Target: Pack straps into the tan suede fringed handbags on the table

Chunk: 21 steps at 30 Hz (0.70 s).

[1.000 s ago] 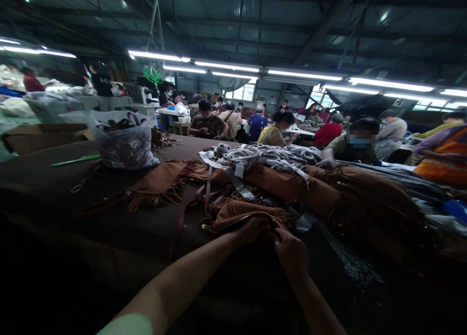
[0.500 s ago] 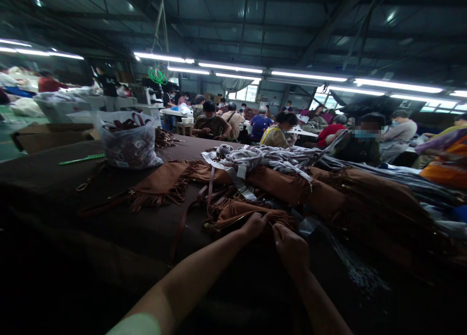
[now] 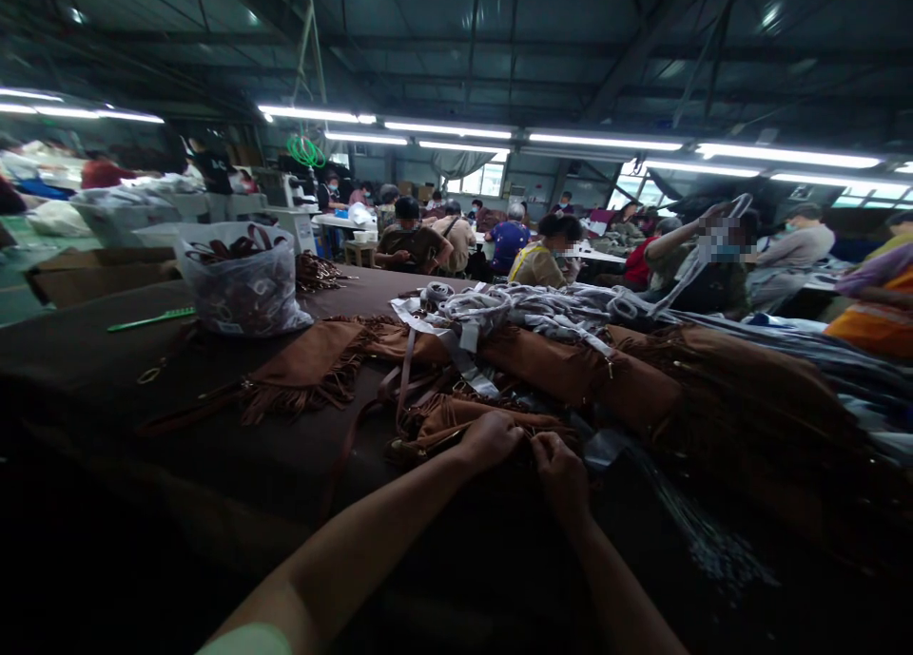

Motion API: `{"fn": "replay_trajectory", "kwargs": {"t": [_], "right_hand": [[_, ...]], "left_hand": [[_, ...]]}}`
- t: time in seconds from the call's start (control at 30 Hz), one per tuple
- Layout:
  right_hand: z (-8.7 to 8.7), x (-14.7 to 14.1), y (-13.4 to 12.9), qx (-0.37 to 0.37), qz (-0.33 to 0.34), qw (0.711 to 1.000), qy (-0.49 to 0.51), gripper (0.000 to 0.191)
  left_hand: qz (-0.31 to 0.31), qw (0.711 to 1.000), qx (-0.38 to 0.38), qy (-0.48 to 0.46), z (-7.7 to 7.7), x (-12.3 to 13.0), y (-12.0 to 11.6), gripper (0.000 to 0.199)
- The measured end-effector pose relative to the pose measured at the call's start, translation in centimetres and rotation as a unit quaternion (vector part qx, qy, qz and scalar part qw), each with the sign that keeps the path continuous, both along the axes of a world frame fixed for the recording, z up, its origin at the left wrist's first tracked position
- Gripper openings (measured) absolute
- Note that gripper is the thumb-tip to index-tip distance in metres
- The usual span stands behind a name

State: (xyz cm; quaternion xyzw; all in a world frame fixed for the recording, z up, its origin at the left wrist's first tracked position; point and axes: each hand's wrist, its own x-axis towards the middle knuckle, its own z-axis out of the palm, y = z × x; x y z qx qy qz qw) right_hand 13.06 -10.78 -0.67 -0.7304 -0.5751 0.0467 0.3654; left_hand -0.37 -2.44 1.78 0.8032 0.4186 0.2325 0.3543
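**Two hands pinching a fringed suede bag (image 3: 463, 419)**

The left hand (image 3: 487, 441) and right hand (image 3: 561, 470) curl closed, fingertips gripping the bag's zipped edge at 12 o'clock on the dark table (image 3: 371, 289). Grey straps (image 3: 514, 303) are heaped just beyond; a clear plastic sack (image 3: 239, 284) of brown straps sits at 11 o'clock; a seated co-worker (image 3: 410, 246) works far off at 12 o'clock.

A tan suede fringed bag (image 3: 485, 422) on dark brown table cloth (image 3: 143, 351).
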Motion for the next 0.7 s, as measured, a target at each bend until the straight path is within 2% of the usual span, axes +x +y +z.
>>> {"fn": "replay_trajectory", "kwargs": {"t": [0.07,0.13,0.3,0.4,0.53,0.7], "right_hand": [[0.0,0.1,0.2,-0.001,0.009,1.0,0.012,0.033],[0.0,0.1,0.3,-0.008,0.011,1.0,0.005,0.033],[0.1,-0.4,0.8,-0.038,-0.004,0.997,-0.071,0.032],[0.2,-0.4,1.0,-0.046,-0.002,0.996,-0.07,0.031],[0.0,0.0,0.9,-0.026,0.012,0.999,-0.02,0.033],[-0.3,0.2,0.9,-0.029,0.009,0.999,0.012,0.034]], "left_hand": [[0.034,0.998,0.059,0.014,0.5,-0.4,0.0,0.027],[0.05,0.997,0.05,0.021,0.3,-0.5,0.6,0.027],[-0.027,0.99,-0.137,-0.023,-1.7,0.3,3.6,0.023],[-0.059,0.977,-0.198,-0.054,-1.8,0.4,4.3,0.022],[-0.111,0.97,-0.206,-0.067,-0.1,-0.5,3.8,0.026],[-0.114,0.981,-0.154,-0.045,2.7,-1.8,2.7,0.03]]}}
